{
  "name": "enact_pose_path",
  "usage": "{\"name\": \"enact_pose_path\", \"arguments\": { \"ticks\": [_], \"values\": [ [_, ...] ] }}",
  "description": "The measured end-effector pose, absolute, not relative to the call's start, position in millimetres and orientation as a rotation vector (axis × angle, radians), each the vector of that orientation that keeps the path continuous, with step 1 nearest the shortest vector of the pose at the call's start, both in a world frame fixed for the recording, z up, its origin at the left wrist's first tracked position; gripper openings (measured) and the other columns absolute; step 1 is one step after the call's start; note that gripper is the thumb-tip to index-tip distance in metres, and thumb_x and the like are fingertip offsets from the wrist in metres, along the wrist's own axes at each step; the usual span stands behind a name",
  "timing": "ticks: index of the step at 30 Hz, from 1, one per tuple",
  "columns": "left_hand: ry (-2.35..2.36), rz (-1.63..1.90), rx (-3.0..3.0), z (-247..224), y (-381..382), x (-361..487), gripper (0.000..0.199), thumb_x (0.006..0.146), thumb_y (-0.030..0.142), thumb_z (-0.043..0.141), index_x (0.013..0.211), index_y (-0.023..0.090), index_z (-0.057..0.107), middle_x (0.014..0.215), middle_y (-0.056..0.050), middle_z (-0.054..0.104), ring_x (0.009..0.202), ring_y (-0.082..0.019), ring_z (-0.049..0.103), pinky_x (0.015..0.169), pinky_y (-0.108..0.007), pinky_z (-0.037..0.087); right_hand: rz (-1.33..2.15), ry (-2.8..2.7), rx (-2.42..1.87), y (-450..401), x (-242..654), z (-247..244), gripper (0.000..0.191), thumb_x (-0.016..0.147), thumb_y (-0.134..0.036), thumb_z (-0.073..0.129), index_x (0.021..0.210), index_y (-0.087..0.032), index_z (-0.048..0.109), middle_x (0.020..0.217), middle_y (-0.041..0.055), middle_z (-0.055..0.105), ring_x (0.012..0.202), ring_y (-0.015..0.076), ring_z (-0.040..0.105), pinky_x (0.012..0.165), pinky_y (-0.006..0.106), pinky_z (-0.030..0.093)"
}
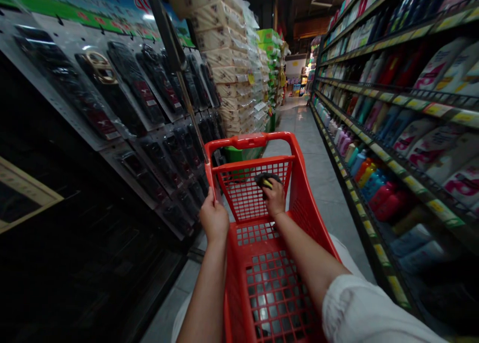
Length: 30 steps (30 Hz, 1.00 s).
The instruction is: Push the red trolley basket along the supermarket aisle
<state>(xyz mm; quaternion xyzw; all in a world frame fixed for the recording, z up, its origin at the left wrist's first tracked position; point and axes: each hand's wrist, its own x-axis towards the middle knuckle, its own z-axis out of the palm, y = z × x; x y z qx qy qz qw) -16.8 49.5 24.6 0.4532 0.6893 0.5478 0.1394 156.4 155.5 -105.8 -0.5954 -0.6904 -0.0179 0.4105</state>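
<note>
A red plastic shopping cart (258,246) with grid walls and a grid floor stands in front of me. My left hand (214,217) is closed around the left rim of its basket. Inside the basket, my right hand (275,198) holds a dark, crumpled cloth (267,177) with a yellow-green patch. The cloth is up against the upper part of the grid panel (243,198) at the far end. A thin metal pole with a dark grip (168,34) rises beside the cart's far left corner; its lower end is hidden.
Packaged belts (123,88) hang on a display at the left. Beyond them stand tall stacks of wrapped beige packs (228,49) and green packs (270,49). Shelves of bottles (392,128) line the right side. A grey tiled aisle (299,121) runs ahead between them.
</note>
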Motion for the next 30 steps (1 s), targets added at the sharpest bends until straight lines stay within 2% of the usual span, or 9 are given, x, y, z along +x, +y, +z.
{"name": "enact_pose_path", "arguments": {
  "ticks": [4,8,11,14,18,22,25,30],
  "values": [
    [1.999,1.576,1.296,24.4,50.0,-17.1,0.051,0.088,0.003,0.048,0.138,0.008,0.057,0.137,-0.014,0.061,0.127,-0.021,0.059,0.110,-0.028,0.042,0.088,-1.158,-1.589,150.6,171.8,-138.5,0.060,0.074,0.000,0.041,0.127,-0.013,0.066,0.139,0.0163,0.047,0.131,0.0261,0.043,0.111,0.043,0.037],
    [2.004,1.587,1.292,24.5,50.3,-17.3,0.051,0.088,0.004,0.049,0.138,0.008,0.057,0.137,-0.015,0.061,0.127,-0.021,0.059,0.110,-0.027,0.041,0.341,-0.918,-1.567,144.4,146.2,-159.1,0.069,0.073,-0.003,0.040,0.140,-0.008,0.054,0.138,0.0199,0.043,0.131,0.0275,0.046,0.112,0.042,0.036],
    [2.007,1.592,1.294,23.7,50.2,-17.7,0.051,0.087,0.003,0.049,0.137,0.010,0.059,0.136,-0.013,0.062,0.125,-0.021,0.060,0.110,-0.028,0.041,0.461,-0.747,-1.559,150.5,125.1,-151.2,0.073,0.072,-0.005,0.042,0.145,-0.008,0.048,0.137,0.0196,0.042,0.128,0.0287,0.050,0.111,0.042,0.038],
    [1.994,1.607,1.298,21.3,51.0,-18.5,0.049,0.089,0.004,0.047,0.136,0.007,0.058,0.137,-0.014,0.061,0.127,-0.021,0.059,0.112,-0.029,0.041,0.435,-0.740,-1.521,163.7,115.8,-128.3,0.077,0.071,-0.005,0.045,0.147,-0.011,0.046,0.143,0.0186,0.037,0.134,0.0302,0.046,0.114,0.043,0.034],
    [1.959,1.650,1.268,17.1,54.2,-19.7,0.048,0.089,0.005,0.046,0.136,0.007,0.058,0.137,-0.014,0.061,0.129,-0.020,0.057,0.113,-0.030,0.040,0.320,-1.050,-1.359,166.1,119.8,-119.3,0.076,0.069,-0.001,0.045,0.142,-0.019,0.054,0.145,0.0131,0.038,0.139,0.0260,0.040,0.116,0.040,0.032],
    [1.947,1.651,1.273,15.8,56.0,-19.8,0.048,0.089,0.005,0.046,0.136,0.007,0.058,0.137,-0.014,0.061,0.128,-0.020,0.058,0.113,-0.031,0.040,0.368,-1.222,-1.313,141.9,123.8,-157.9,0.065,0.066,0.001,0.044,0.122,-0.018,0.070,0.134,0.0111,0.050,0.130,0.0231,0.048,0.113,0.041,0.037],
    [1.936,1.656,1.290,15.9,54.4,-19.4,0.048,0.089,0.005,0.046,0.136,0.007,0.058,0.138,-0.014,0.061,0.127,-0.020,0.059,0.112,-0.031,0.041,0.451,-1.191,-1.310,130.1,118.7,-178.5,0.057,0.066,-0.001,0.043,0.111,-0.015,0.074,0.124,0.0119,0.057,0.120,0.0225,0.054,0.109,0.041,0.042],
    [1.911,1.676,1.288,13.7,52.0,-20.5,0.049,0.088,0.004,0.048,0.135,0.011,0.060,0.137,-0.011,0.062,0.127,-0.019,0.059,0.111,-0.030,0.042,0.440,-1.069,-1.236,144.1,104.9,-146.8,0.062,0.065,-0.002,0.041,0.116,-0.016,0.073,0.121,0.0104,0.057,0.116,0.0206,0.055,0.106,0.036,0.044]
  ]
}}
